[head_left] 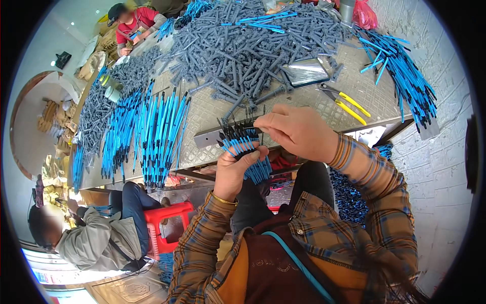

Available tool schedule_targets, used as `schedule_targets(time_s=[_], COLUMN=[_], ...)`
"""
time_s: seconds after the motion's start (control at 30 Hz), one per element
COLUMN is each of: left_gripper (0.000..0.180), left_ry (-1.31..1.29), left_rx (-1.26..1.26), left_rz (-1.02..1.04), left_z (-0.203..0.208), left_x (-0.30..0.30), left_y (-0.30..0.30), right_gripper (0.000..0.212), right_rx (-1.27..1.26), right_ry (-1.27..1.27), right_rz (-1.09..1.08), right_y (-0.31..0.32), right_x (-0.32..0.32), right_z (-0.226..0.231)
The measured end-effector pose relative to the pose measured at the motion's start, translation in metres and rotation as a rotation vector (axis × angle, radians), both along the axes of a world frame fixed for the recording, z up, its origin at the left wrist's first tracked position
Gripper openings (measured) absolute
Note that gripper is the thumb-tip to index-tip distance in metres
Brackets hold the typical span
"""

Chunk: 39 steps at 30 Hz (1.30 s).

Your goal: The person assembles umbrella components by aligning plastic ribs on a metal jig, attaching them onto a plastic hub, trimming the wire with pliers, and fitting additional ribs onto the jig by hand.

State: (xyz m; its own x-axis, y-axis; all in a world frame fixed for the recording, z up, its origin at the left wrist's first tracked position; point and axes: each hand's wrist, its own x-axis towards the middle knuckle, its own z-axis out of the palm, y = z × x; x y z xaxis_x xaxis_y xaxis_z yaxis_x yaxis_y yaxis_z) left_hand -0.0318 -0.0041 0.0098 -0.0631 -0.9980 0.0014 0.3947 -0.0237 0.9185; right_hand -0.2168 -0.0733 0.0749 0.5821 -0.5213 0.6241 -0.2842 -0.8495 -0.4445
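My left hand (234, 171) is wrapped around a bundle of thin blue rods with black ends (242, 143), held upright just over the table's near edge. My right hand (299, 130) is closed in a pinch right beside the bundle's black tips. Whatever lies between those fingertips is too small or hidden to name. A flat metal bar (206, 139) lies along the table edge behind the bundle, with thin dark pins standing near it. Just beyond the hands spreads a large heap of grey plastic screw-like plugs (238, 50).
Yellow-handled pliers (353, 107) and a phone-like dark slab (305, 72) lie to the right on the patterned table (349, 66). Blue rod bundles rest at left (161, 134) and right (400, 66). One person (136, 25) works across the table; another (96, 235) sits near a red stool (162, 218).
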Motion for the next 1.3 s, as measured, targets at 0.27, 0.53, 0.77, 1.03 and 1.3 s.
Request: schedule_targets(time_s=[0.27, 0.53, 0.77, 1.03, 1.3], left_gripper=[0.019, 0.020, 0.021, 0.022, 0.025], left_ry=[-0.056, -0.050, -0.079, -0.123, -0.127], left_rx=[-0.020, -0.047, -0.055, -0.111, -0.093], left_rz=[-0.027, -0.039, -0.068, -0.093, -0.117], left_z=[-0.005, -0.005, -0.004, -0.007, 0.001], left_x=[0.001, 0.002, 0.003, 0.005, 0.004], left_y=[-0.001, -0.001, -0.001, -0.002, 0.000], right_gripper=[0.014, 0.013, 0.013, 0.010, 0.008], right_rx=[0.004, 0.066, 0.044, 0.035, -0.063], right_ry=[0.052, -0.064, 0.016, 0.020, 0.112], right_rz=[0.049, 0.050, 0.080, 0.059, 0.086], right_y=[-0.001, 0.003, 0.001, 0.003, -0.004], right_x=[0.001, 0.010, 0.007, 0.012, 0.006], right_z=[0.004, -0.005, 0.006, 0.003, 0.016])
